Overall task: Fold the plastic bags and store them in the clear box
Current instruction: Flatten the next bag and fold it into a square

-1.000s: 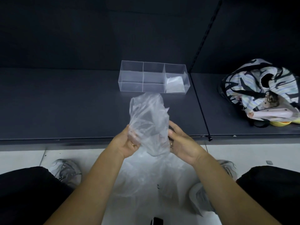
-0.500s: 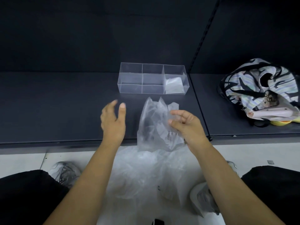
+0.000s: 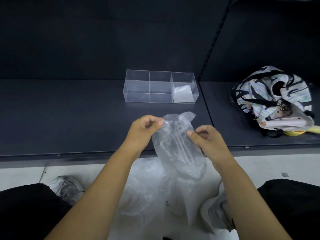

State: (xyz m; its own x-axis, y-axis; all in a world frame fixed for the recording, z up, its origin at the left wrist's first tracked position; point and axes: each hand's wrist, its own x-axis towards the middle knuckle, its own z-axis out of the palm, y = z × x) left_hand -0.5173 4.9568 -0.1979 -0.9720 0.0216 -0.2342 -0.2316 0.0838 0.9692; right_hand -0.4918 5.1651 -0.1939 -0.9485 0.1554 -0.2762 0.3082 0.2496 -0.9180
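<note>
A crumpled clear plastic bag (image 3: pixel 174 144) hangs over the front edge of the dark shelf (image 3: pixel 69 118). My left hand (image 3: pixel 145 129) pinches its upper left edge between thumb and fingers. My right hand (image 3: pixel 206 137) pinches the bag's right side. Behind them on the shelf stands the clear box (image 3: pixel 138 87) with three compartments. A folded plastic bag (image 3: pixel 182 94) lies in its right compartment; the other two hold nothing.
More loose plastic bags (image 3: pixel 152 193) lie on the pale floor between my knees and grey shoes (image 3: pixel 214 212). A striped fabric bag (image 3: pixel 270 94) with things in it sits on the shelf at the right, past a vertical divider.
My left hand, which had let go and hung open beside the bag, has taken hold of the bag's upper left edge. The bag now stretches between both hands, lower over the shelf edge.
</note>
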